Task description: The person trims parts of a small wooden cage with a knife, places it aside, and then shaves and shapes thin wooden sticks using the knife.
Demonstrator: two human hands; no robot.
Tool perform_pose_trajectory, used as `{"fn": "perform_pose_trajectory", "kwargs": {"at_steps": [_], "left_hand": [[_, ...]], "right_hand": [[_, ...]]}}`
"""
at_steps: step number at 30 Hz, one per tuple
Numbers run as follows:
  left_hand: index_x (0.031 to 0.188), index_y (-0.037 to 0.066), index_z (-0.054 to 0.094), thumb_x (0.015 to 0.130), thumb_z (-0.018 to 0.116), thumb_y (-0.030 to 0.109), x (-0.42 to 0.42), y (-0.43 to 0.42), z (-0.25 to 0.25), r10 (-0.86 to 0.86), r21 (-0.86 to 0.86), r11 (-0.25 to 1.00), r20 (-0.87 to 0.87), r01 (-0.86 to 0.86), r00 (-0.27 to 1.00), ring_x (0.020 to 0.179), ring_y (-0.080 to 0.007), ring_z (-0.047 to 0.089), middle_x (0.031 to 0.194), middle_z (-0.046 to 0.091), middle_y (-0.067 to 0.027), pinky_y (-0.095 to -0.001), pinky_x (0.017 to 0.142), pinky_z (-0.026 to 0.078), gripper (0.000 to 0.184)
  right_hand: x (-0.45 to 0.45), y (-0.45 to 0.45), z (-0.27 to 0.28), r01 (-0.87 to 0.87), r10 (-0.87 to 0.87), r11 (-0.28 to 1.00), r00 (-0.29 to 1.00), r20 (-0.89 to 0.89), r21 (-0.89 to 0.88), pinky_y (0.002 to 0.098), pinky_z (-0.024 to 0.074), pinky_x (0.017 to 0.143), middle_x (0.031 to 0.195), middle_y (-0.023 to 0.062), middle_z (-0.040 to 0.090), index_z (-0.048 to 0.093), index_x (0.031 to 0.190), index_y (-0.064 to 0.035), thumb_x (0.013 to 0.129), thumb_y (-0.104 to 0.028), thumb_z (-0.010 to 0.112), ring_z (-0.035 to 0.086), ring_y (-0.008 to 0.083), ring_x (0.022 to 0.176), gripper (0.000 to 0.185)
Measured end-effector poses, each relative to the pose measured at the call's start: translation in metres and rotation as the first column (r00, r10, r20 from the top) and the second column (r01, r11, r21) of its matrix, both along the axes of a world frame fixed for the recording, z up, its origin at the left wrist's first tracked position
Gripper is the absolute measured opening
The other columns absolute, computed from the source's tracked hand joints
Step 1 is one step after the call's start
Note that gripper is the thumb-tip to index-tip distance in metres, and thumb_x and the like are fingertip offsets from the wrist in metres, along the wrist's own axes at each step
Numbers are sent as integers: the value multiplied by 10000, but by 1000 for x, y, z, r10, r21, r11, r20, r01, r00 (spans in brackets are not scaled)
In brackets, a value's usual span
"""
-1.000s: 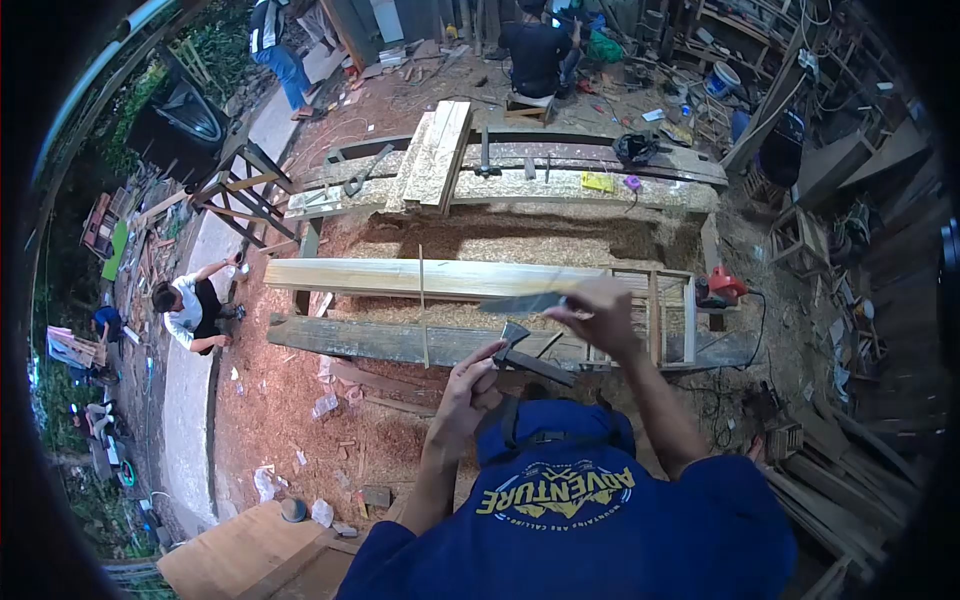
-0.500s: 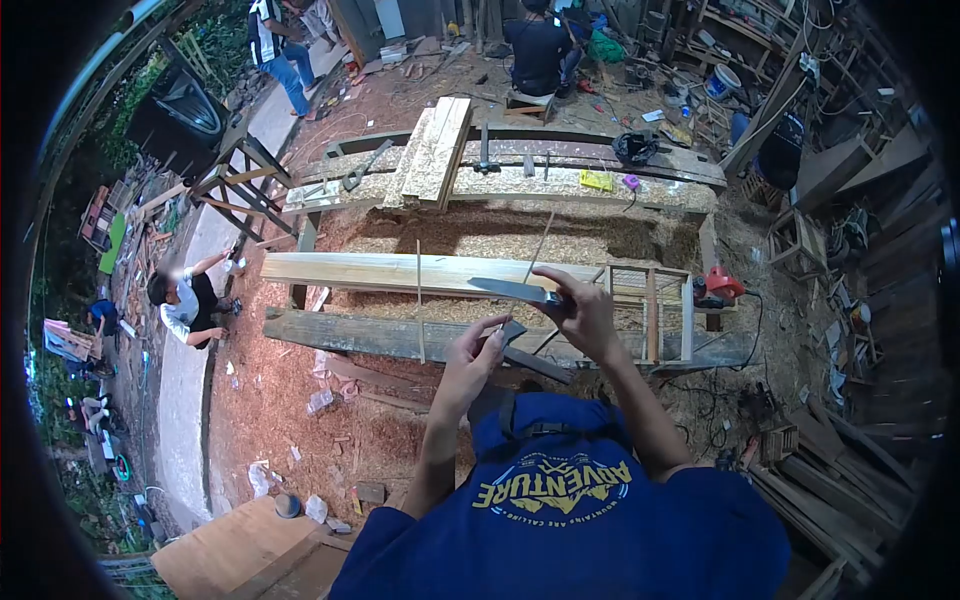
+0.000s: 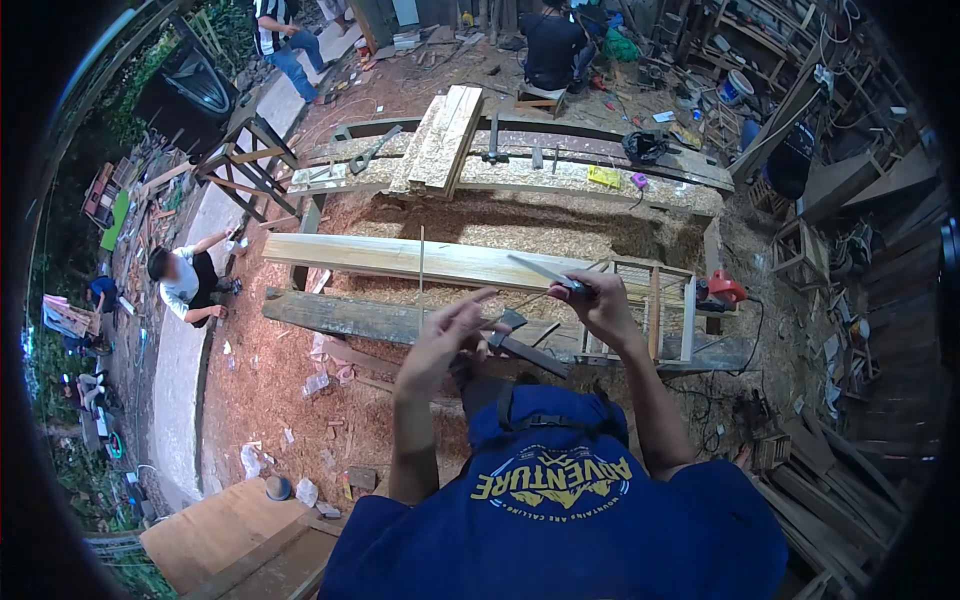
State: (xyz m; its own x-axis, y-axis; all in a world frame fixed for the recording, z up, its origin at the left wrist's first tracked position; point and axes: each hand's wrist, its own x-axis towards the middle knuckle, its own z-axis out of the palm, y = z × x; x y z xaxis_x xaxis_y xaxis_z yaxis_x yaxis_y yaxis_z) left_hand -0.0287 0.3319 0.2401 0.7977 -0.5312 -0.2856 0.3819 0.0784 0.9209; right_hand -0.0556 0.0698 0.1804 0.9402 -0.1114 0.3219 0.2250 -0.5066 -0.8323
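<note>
My right hand (image 3: 603,305) is wrapped round the handle of a knife (image 3: 538,268), its blade pointing left over the pale plank. My left hand (image 3: 447,337) is lower and to the left, index finger stretched out. A thin wooden stick (image 3: 533,300) slants between the hands, its lower end by my left thumb; the grip there is partly hidden. Below the hands, a dark tool like a hatchet (image 3: 530,352) lies across the weathered beam (image 3: 345,315). Another thin strip (image 3: 421,270) lies across the long pale plank (image 3: 370,255).
A slatted wooden frame (image 3: 650,300) and a red power tool (image 3: 725,288) are on the right. Stacked boards (image 3: 445,140), a hammer (image 3: 494,140) and a handsaw (image 3: 375,150) lie on the far bench beam. A person in white (image 3: 182,285) is at the left. Shavings cover the ground.
My left hand has shifted left and its index finger has straightened. The knife has moved slightly right, and the stick now slants lower towards the right.
</note>
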Motion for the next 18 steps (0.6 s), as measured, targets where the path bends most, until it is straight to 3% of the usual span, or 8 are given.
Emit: {"fn": "perform_pose_trajectory", "kwargs": {"at_steps": [1, 2, 5, 6, 9, 12, 18], "left_hand": [[1397, 55, 460, 1033, 440, 347, 2, 3, 4, 89, -45, 995, -47, -91, 995, 637, -92, 558, 879, 687, -93, -207, 563, 427, 468], [1379, 53, 476, 1025, 434, 409, 11, 16, -5, 101, -105, 990, 25, -98, 995, 767, -134, 624, 1042, 696, -140, -232, 644, 485, 504], [1341, 65, 511, 1036, 409, 389, 20, 8, -11, 322, -419, 858, -11, -297, 947, 916, -159, 623, 1142, 663, -156, -259, 736, 497, 457], [1301, 50, 532, 1042, 395, 376, 22, 0, -18, 337, -356, 887, 57, -296, 940, 1028, -163, 592, 1206, 634, -150, -275, 809, 486, 438], [1260, 13, 550, 1040, 440, 300, 7, -44, -19, 229, -16, 970, 393, -243, 891, 1000, -156, 602, 1155, 650, -130, -272, 829, 486, 378], [1193, 24, 599, 1011, 520, 248, -1, -75, -26, 267, -143, 962, 327, -232, 907, 1009, -127, 586, 1067, 666, -85, -272, 846, 460, 300], [1079, 13, 618, 985, 568, 145, 5, -84, -33, 294, -261, 935, 200, -238, 935, 882, -91, 581, 911, 623, -20, -237, 799, 455, 169]], "right_hand": [[2, 1, -5, 3, -6, 994, 1000, 30, 105, 297, 437, 529, 655, 66, 654, 743, 980, -111, 826, -310, 764, 599, 126, 564, 253], [-1, -2, -6, 32, -25, 991, 998, -50, 133, 288, 430, 527, 646, 45, 643, 740, 975, -97, 835, -303, 759, 579, 110, 565, 250], [-10, 4, 5, 123, -64, 952, 975, -211, 280, 261, 413, 529, 634, -16, 611, 730, 951, -57, 862, -282, 743, 526, 67, 576, 242], [-11, 12, 2, 154, -75, 914, 973, -217, 375, 251, 409, 533, 639, -34, 601, 725, 938, -45, 872, -274, 737, 513, 56, 585, 239], [-18, 31, 8, 222, 16, 737, 938, -345, 639, 215, 332, 474, 612, -78, 532, 698, 944, -34, 902, -244, 711, 428, 23, 510, 214], [-21, 45, 9, 280, 151, 535, 897, -416, 797, 223, 202, 397, 557, -98, 415, 673, 986, -63, 915, -247, 693, 297, 3, 432, 198], [-26, 62, 17, 309, 314, 385, 842, -438, 870, 230, 237, 408, 568, -91, 419, 656, 946, -91, 926, -293, 673, 346, 25, 440, 204]]}}
